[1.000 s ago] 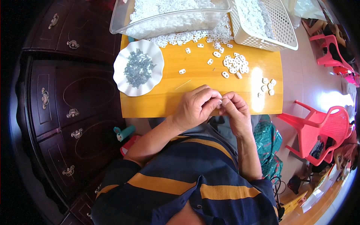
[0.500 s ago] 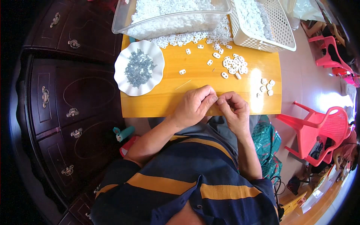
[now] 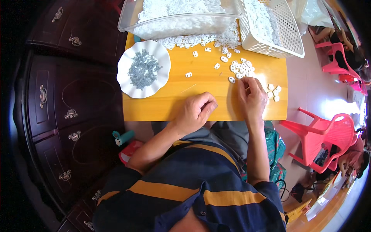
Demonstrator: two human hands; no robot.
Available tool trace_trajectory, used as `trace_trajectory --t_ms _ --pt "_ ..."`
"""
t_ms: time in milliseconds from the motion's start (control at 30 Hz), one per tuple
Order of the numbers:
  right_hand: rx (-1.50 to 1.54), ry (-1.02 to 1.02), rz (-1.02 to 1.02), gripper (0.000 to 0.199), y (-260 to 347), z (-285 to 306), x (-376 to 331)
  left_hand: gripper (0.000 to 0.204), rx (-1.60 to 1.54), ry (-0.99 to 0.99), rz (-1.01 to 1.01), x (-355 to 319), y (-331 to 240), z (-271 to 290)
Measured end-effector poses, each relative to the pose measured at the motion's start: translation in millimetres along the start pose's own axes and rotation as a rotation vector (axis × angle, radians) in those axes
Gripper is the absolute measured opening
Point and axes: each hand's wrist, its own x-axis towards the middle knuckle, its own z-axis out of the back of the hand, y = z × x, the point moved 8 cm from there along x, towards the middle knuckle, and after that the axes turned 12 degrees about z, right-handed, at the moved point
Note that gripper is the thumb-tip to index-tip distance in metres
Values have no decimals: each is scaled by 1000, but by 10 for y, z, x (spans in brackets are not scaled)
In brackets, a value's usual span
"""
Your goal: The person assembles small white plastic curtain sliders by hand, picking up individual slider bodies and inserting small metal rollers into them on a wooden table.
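My left hand (image 3: 199,110) rests over the near edge of the yellow table, fingers curled and thumb pressed to the forefinger; anything in that pinch is too small to make out. Bent downward, my right hand (image 3: 254,98) has its thumb and fingertips at the near side of a pile of white two-holed plastic pieces (image 3: 242,66). What its fingertips hold, if anything, is hidden. One loose white piece (image 3: 231,80) lies just left of them. Beyond my left hand is a thin, pale needle-like stick (image 3: 189,87).
A white scalloped dish (image 3: 164,79) of small grey pins stands at left. A clear bin (image 3: 185,17) and a white perforated basket (image 3: 270,50), both full of white pieces, line the back. A small group of white pieces (image 3: 276,92) lies at right, near a pink chair (image 3: 309,135).
My hands, close together before, are now apart. The right hand has moved away and to the right, reaching the white pile. My left hand has stayed near the table's edge.
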Motion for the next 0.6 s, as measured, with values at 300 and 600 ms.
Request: trace_trajectory --t_ms 300,600 --pt "6 -81 -1 7 -66 44 -58 10 16 -13 -67 -30 36 9" --pt "122 -101 -27 7 -29 116 46 10 23 -40 -114 -56 29 17"
